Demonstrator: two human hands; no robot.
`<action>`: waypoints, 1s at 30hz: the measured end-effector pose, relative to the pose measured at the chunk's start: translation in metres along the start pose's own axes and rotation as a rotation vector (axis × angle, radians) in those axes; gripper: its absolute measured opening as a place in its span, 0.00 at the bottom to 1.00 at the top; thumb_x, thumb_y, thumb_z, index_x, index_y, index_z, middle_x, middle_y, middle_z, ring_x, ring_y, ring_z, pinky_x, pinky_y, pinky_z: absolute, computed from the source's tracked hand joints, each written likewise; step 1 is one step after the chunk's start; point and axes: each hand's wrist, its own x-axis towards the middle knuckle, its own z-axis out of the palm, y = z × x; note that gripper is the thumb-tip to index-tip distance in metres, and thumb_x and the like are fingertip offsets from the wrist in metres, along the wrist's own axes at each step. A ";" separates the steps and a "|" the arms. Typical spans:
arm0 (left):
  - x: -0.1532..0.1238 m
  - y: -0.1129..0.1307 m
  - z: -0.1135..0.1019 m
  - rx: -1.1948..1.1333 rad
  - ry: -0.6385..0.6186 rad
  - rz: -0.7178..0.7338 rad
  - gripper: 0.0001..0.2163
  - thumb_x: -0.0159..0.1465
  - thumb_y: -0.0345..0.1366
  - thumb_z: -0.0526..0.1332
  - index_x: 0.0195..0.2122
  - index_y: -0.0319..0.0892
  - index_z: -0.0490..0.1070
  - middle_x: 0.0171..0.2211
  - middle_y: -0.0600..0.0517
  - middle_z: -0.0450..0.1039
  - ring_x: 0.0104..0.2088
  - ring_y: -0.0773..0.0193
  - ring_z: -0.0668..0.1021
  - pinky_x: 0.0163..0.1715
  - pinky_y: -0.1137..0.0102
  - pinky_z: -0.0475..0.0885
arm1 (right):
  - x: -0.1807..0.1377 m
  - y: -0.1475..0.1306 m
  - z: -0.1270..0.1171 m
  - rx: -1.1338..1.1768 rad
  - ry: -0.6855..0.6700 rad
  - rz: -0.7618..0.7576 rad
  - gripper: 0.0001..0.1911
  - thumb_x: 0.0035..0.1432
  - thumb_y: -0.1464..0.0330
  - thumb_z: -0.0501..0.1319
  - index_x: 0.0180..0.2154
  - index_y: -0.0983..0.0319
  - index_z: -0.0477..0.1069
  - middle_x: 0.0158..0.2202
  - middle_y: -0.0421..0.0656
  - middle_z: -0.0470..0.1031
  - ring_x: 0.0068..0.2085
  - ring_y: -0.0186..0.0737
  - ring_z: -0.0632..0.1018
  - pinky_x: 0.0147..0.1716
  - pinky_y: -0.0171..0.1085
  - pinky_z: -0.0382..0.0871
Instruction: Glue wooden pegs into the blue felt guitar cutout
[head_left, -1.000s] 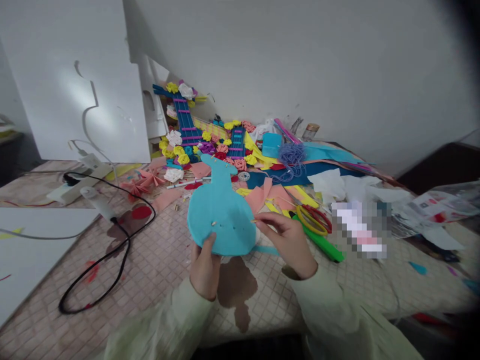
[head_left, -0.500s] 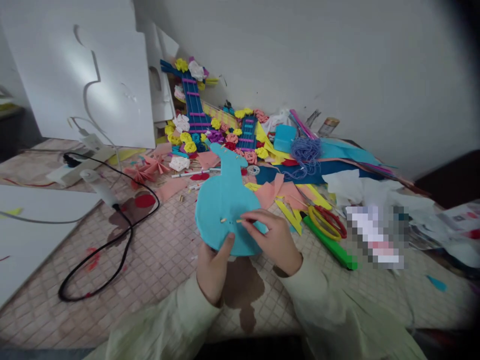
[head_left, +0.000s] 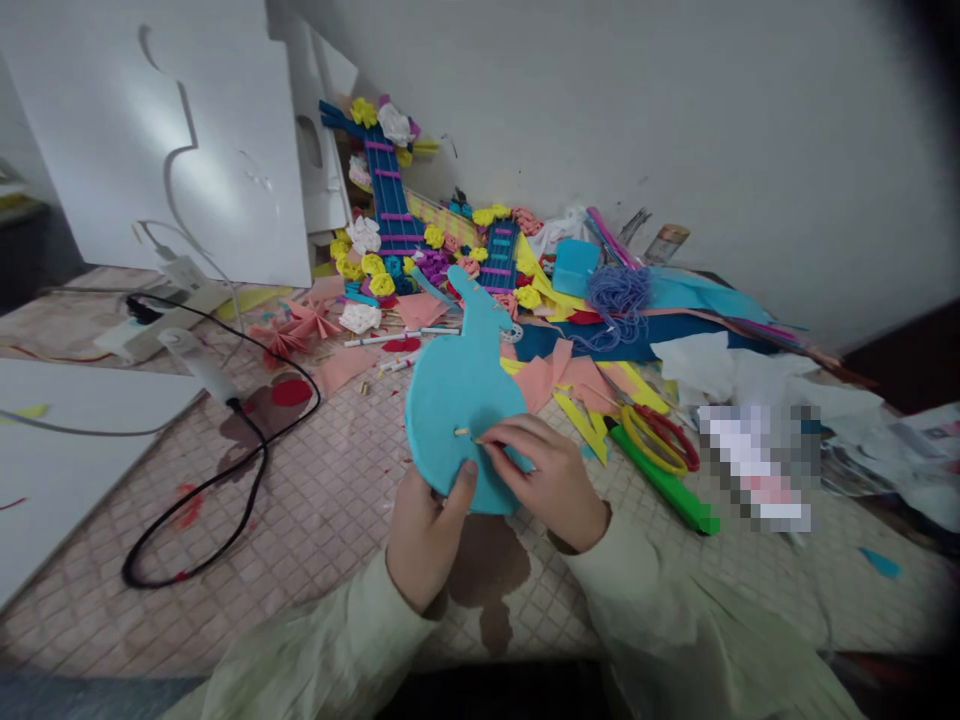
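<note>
One small stick (head_left: 459,432) sits in the blue foam shape (head_left: 461,395), held by left hand (head_left: 426,525); right hand (head_left: 551,478) pinches a second stick (head_left: 480,440) at it, not yet in

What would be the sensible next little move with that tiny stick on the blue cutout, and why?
Probably press the small stick further into the blue guitar-shaped cutout. The right hand pinches it at the face, another stick sits beside it, and the left hand steadies the lower edge.
</note>
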 end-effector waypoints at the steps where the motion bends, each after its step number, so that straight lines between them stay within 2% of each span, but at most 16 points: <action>1: 0.001 0.001 -0.001 0.019 -0.010 -0.003 0.10 0.57 0.39 0.58 0.37 0.41 0.70 0.33 0.50 0.75 0.34 0.61 0.75 0.37 0.68 0.69 | 0.000 0.000 -0.001 -0.026 -0.003 -0.029 0.08 0.58 0.72 0.53 0.35 0.62 0.70 0.34 0.44 0.73 0.36 0.35 0.73 0.38 0.35 0.69; 4: 0.002 0.001 -0.004 0.061 -0.022 -0.024 0.11 0.56 0.41 0.59 0.36 0.39 0.70 0.30 0.50 0.74 0.29 0.63 0.73 0.31 0.69 0.69 | 0.003 0.001 -0.006 -0.104 -0.047 -0.092 0.09 0.59 0.72 0.52 0.35 0.63 0.71 0.35 0.44 0.72 0.36 0.36 0.72 0.37 0.36 0.68; 8: 0.003 0.001 -0.005 0.088 -0.014 -0.025 0.10 0.55 0.41 0.58 0.29 0.39 0.69 0.24 0.52 0.71 0.24 0.66 0.70 0.27 0.70 0.67 | 0.006 0.002 -0.009 -0.167 -0.132 -0.149 0.09 0.59 0.74 0.51 0.36 0.65 0.71 0.34 0.45 0.71 0.37 0.37 0.71 0.38 0.37 0.67; 14: 0.005 0.006 -0.002 0.089 0.000 -0.047 0.10 0.53 0.41 0.58 0.22 0.39 0.66 0.18 0.55 0.64 0.19 0.68 0.65 0.22 0.72 0.63 | 0.010 0.002 -0.010 -0.252 -0.134 -0.262 0.14 0.60 0.76 0.46 0.34 0.65 0.70 0.32 0.46 0.70 0.34 0.36 0.69 0.36 0.37 0.66; 18: 0.007 0.007 -0.001 0.065 0.019 -0.054 0.09 0.51 0.41 0.59 0.24 0.39 0.67 0.18 0.55 0.65 0.19 0.69 0.65 0.22 0.72 0.63 | 0.009 0.003 -0.008 -0.262 -0.148 -0.244 0.15 0.60 0.76 0.45 0.35 0.66 0.70 0.32 0.46 0.70 0.34 0.37 0.68 0.36 0.37 0.65; 22: 0.006 0.006 -0.001 0.111 0.024 -0.058 0.10 0.52 0.40 0.58 0.19 0.40 0.63 0.16 0.56 0.61 0.18 0.70 0.63 0.20 0.73 0.61 | 0.009 0.001 -0.006 -0.262 -0.156 -0.248 0.15 0.59 0.78 0.45 0.32 0.66 0.70 0.31 0.46 0.70 0.33 0.37 0.67 0.35 0.38 0.65; 25: 0.006 0.005 0.000 0.156 0.056 -0.034 0.10 0.52 0.40 0.57 0.19 0.40 0.63 0.16 0.55 0.63 0.19 0.69 0.65 0.21 0.72 0.61 | 0.011 -0.001 -0.004 -0.227 -0.151 -0.239 0.15 0.58 0.78 0.46 0.30 0.67 0.70 0.29 0.47 0.70 0.33 0.38 0.68 0.33 0.37 0.66; 30: 0.006 0.004 0.000 0.192 0.076 -0.028 0.10 0.51 0.40 0.58 0.18 0.41 0.62 0.15 0.55 0.61 0.20 0.67 0.66 0.20 0.72 0.61 | 0.011 -0.001 0.001 -0.189 -0.154 -0.139 0.12 0.57 0.77 0.49 0.30 0.64 0.70 0.28 0.43 0.70 0.32 0.36 0.69 0.32 0.35 0.66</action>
